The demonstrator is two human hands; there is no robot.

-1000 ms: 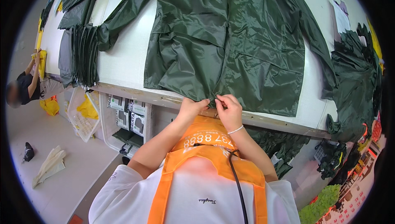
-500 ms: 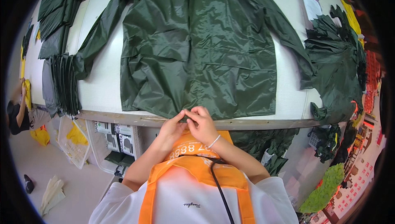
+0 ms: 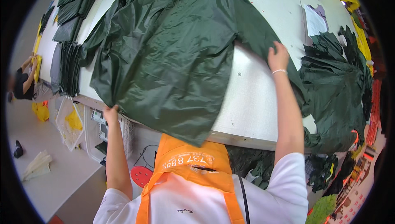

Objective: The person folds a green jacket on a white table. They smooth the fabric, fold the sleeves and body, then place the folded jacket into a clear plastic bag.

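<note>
Jacket now skewed, hem corner past near edge of table. Two-handed hem work broken off: left hand pinches hem; right hand touches sleeve, fingers' grip unclear.

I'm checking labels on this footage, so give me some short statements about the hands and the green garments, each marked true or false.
1. The left hand is at a lower corner of the dark green jacket. True.
2. The right hand touches the left hand. False: the hands are apart, and the right one is at a sleeve.
3. The white bracelet is on the left wrist. False: it is on the right wrist.
4. White table shows between the jacket's body and that sleeve. True.
5. The folded dark green stack lies right of the jacket. False: it is on the left.
</note>
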